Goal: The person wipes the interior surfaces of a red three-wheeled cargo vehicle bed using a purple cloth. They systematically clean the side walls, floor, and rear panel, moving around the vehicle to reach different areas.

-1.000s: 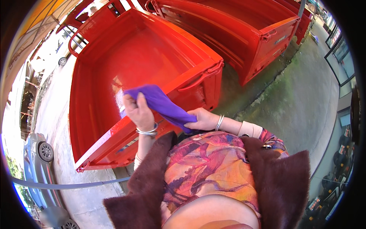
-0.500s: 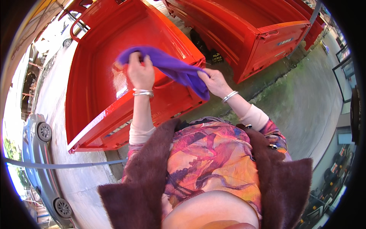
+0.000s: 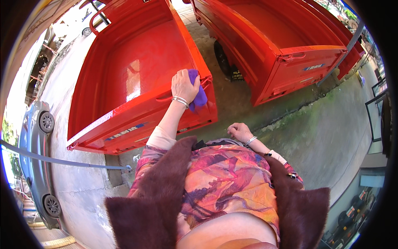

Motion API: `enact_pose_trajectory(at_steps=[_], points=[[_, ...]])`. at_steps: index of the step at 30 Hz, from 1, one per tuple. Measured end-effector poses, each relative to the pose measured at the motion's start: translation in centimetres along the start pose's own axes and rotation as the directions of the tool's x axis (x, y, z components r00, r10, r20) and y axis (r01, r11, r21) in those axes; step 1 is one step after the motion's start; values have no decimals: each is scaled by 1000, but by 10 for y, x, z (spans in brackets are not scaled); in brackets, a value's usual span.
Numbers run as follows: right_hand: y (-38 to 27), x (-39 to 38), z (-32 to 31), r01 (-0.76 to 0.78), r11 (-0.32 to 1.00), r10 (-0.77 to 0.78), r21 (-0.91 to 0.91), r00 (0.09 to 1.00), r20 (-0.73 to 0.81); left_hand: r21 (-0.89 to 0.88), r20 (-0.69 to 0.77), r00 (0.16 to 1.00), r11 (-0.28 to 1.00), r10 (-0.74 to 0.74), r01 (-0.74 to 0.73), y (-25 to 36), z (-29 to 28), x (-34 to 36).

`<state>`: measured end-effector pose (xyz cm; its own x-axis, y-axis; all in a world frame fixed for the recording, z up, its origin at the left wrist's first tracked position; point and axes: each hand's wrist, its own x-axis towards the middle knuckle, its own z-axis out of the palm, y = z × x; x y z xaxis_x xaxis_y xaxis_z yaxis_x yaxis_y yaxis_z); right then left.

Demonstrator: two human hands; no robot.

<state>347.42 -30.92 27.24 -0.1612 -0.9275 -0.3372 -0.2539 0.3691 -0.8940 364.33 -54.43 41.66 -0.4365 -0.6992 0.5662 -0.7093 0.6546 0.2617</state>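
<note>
A bunched purple cloth (image 3: 200,98) lies against the top edge of the tailgate, near the right corner of the nearer red cargo bed (image 3: 143,45). My left hand (image 3: 185,86) grips this cloth, its fingers bent over the edge and the cloth showing beside and under the palm. Part of the cloth is hidden by the hand. My right hand (image 3: 240,132) is lower, in front of my body, apart from the cloth and the bed. Its fingers are loosely curled, and nothing shows in them. Both wrists wear silver bangles.
A second red cargo bed (image 3: 290,70) stands to the right, across a narrow gap with a black tire (image 3: 223,56). A grey pole (image 3: 62,160) crosses at the left, near a parked car (image 3: 35,157). Glass-fronted shelving (image 3: 352,211) stands at the lower right.
The cloth, earlier stretched between both hands, is now bunched under my left hand on the tailgate edge. My right hand has let go and drawn back toward my body.
</note>
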Motion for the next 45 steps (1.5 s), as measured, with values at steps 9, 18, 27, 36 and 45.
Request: enact_pose_trajectory(at_steps=[9,18,27,36,45], points=[[-6,-1,-4,66,997,-65,-35,998,15,102,32,975,970,220,-222,59,37,14],[-60,18,-24,122,980,-114,155,992,-60,18,100,983,987,156,-158,19,-6,-18],[-152,61,-1,358,932,-360,-47,912,-195,103,-317,945,987,-85,123,-169,-116,-82],[-248,165,59,514,599,-760,-615,607,-232,446,-518,752,621,-408,644,-403,-253,-170],[-242,170,64,381,754,-583,-536,763,-278,26,-918,145,307,-370,951,-540,-420,-216]])
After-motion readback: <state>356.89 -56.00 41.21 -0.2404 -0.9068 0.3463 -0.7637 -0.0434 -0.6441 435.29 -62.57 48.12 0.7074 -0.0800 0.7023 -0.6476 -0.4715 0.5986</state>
